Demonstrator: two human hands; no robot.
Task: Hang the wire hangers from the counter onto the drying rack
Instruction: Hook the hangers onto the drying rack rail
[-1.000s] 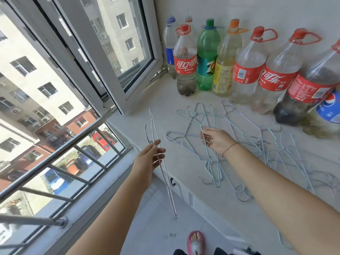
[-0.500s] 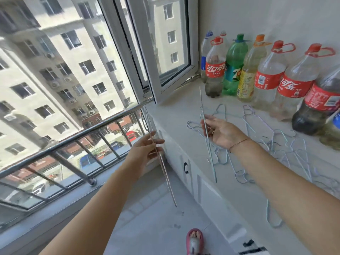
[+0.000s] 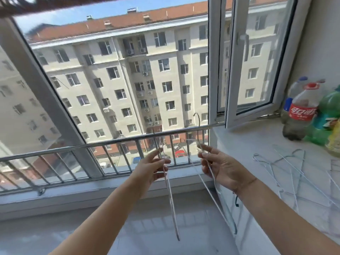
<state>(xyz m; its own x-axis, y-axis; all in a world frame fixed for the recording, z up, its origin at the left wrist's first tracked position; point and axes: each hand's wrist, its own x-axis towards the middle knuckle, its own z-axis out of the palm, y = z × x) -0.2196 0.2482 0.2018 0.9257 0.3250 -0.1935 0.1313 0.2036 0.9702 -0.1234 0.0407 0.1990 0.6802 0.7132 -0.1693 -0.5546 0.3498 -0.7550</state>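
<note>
My left hand [image 3: 153, 167] pinches a thin wire hanger [image 3: 171, 196] that hangs edge-on, its lower end near the floor. My right hand [image 3: 223, 167] grips a second wire hanger [image 3: 211, 192]; its hook [image 3: 197, 119] rises above the metal window rail [image 3: 110, 141]. Both hands are raised in front of that rail. Several more pale wire hangers [image 3: 287, 168] lie tangled on the white counter [image 3: 244, 144] at the right. No separate drying rack shows in view.
Large plastic bottles [image 3: 301, 113] stand at the counter's back right against the wall. An open window sash [image 3: 257, 61] juts in above the counter. A brown edge [image 3: 55, 4] crosses the top left. Grey floor lies below.
My view has swung up and left from the counter toward the window. My right hand lifted its hanger off the counter and brought it beside the left, both now raised before the rail.
</note>
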